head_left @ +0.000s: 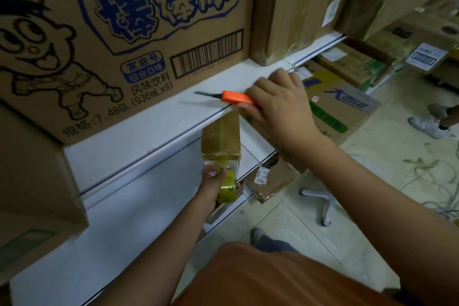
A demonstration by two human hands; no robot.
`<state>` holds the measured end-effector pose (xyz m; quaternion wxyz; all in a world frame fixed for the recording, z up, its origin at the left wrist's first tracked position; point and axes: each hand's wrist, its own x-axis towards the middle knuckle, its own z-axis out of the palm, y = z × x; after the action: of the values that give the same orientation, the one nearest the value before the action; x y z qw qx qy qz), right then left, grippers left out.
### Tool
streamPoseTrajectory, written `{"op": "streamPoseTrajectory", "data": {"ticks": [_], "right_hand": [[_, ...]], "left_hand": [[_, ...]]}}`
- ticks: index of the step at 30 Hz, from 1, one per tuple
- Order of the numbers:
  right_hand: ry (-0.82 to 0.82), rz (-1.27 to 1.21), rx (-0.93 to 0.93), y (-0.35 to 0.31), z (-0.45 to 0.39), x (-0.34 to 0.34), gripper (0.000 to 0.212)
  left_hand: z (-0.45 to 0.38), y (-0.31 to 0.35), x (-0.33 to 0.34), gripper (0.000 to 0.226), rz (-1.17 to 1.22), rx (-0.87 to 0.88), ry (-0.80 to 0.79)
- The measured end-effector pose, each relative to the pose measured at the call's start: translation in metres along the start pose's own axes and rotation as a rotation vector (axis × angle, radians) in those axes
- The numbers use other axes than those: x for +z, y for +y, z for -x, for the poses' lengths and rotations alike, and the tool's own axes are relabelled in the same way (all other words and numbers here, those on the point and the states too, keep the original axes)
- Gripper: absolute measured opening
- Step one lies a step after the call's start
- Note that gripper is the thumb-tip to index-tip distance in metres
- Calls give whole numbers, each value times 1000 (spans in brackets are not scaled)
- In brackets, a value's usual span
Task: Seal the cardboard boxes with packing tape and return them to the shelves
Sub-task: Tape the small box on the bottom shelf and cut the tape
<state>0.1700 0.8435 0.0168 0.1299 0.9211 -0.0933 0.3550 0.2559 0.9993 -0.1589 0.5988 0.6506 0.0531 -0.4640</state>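
My left hand (211,185) grips a roll of yellowish packing tape (227,187) low in front of the white shelving. A strip runs from the roll up onto a small cardboard box (221,136) that stands on a lower shelf, wrapped in shiny tape. My right hand (278,104) is closed around an orange-handled utility knife (236,97) at the edge of the upper shelf (159,119). The knife's dark blade points left over that shelf, above the small box.
A large printed carton (129,32) stands on the upper shelf at left, taped brown boxes (295,5) to its right. More cartons (332,104) lie on lower shelves and the floor. A white stand foot (323,201), loose strapping and another person's shoes (429,126) are on the tiled floor.
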Motion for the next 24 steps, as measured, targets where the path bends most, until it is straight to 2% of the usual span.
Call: {"op": "streamPoseTrajectory", "data": {"ticks": [2, 4, 6, 8, 10, 18, 24], "right_hand": [[101, -79, 22, -6, 31, -9, 39], [18, -218, 114, -15, 64, -6, 36], [-211, -245, 195, -24, 92, 10, 34], [-517, -239, 176, -32, 114, 30, 41], [-718, -216, 126, -36, 131, 45, 46], [-896, -174, 41, -42, 146, 59, 39], [-961, -120, 43, -62, 126, 79, 56]], "left_hand": [[-3, -4, -1, 53, -16, -7, -1], [-4, -4, -1, 47, -31, 2, 12], [-3, -7, 0, 37, -36, 17, 9], [0, -13, 2, 30, -81, 38, -25], [2, -15, 5, 28, -150, 68, -35], [-14, -17, -8, 28, -226, 41, -50], [-5, -19, -10, 23, -180, 40, -90]]}}
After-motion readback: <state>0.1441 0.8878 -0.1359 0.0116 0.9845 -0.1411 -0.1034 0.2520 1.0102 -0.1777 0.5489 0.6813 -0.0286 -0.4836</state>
